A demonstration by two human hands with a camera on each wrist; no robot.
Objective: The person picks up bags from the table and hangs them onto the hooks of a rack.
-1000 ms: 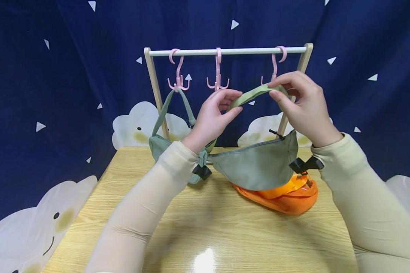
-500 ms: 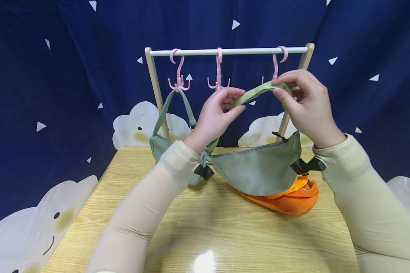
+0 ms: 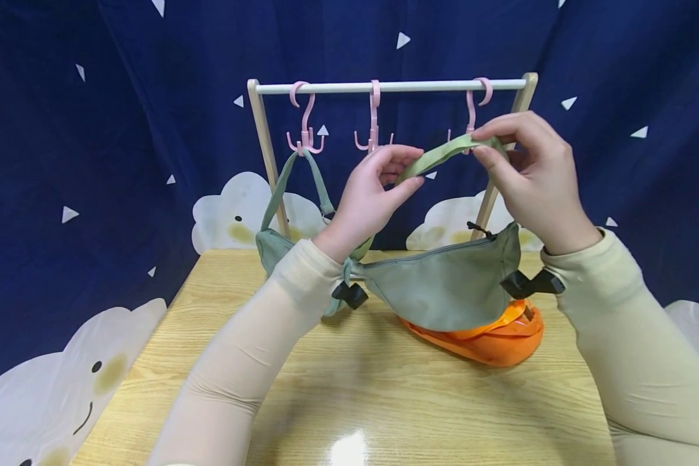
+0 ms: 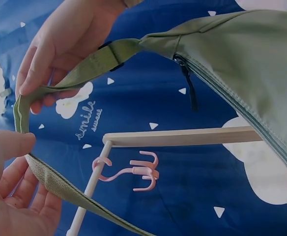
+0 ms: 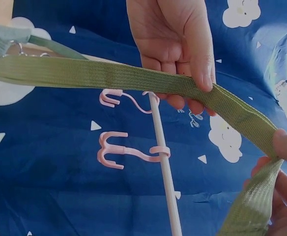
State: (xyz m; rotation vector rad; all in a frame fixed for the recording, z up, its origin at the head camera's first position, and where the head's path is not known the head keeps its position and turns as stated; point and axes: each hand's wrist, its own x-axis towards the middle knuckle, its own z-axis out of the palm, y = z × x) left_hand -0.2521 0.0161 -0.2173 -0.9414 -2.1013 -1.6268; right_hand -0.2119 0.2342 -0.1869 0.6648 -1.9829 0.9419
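Observation:
An olive-green waist bag (image 3: pixel 443 285) hangs in the air from its strap (image 3: pixel 439 154), zipper along the top. My left hand (image 3: pixel 378 184) pinches the strap between thumb and fingers near the middle hook. Further right and slightly higher, my right hand (image 3: pixel 536 175) pinches the same strap in front of the right pink hook (image 3: pixel 470 120). In the left wrist view, the strap (image 4: pixel 70 78) loops between both hands and runs to the bag (image 4: pixel 251 64). The right wrist view has the webbing (image 5: pixel 133 76) stretched across it, thumb and fingers of each hand on it.
A rack with a white rail (image 3: pixel 419 86) carries pink hooks, including a left hook (image 3: pixel 305 133) and a middle hook (image 3: pixel 374 123). A sage-green bag (image 3: pixel 274 249) hangs from the left one. An orange bag (image 3: pixel 495 346) lies on the wooden table (image 3: pixel 431 408) under the held bag.
Both hands have moved slightly right and up with the strap, the right hand more so. The hanging waist bag has shifted right along with them. Both grips stay the same.

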